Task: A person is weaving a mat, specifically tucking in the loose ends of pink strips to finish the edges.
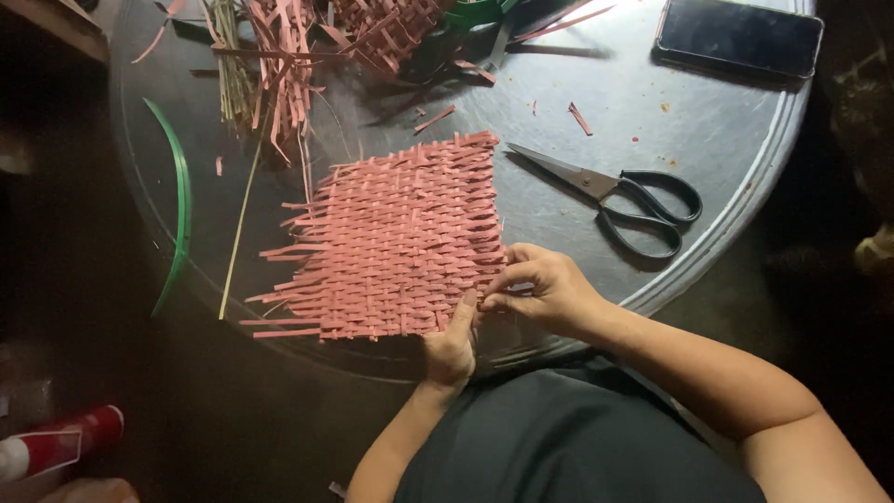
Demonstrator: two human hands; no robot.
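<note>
Both hands pinch the woven mat [396, 242] at its near corner: left hand [452, 346] under the edge, right hand [545, 289] w/ fingertips on the strips. Scissors [619, 196] lie just beyond the right hand.

Black-handled scissors [622, 199] lie on the round metal table [745, 140], blades shut, with a dark phone [739, 35] at the far edge. A green strip [177, 200] curves at the left (loose reddish strips [284, 56] heaped beyond).

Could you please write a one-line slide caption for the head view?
Both hands, left and right, pinch the woven pink mat's near corner on a round metal tray, scissors alongside.
</note>
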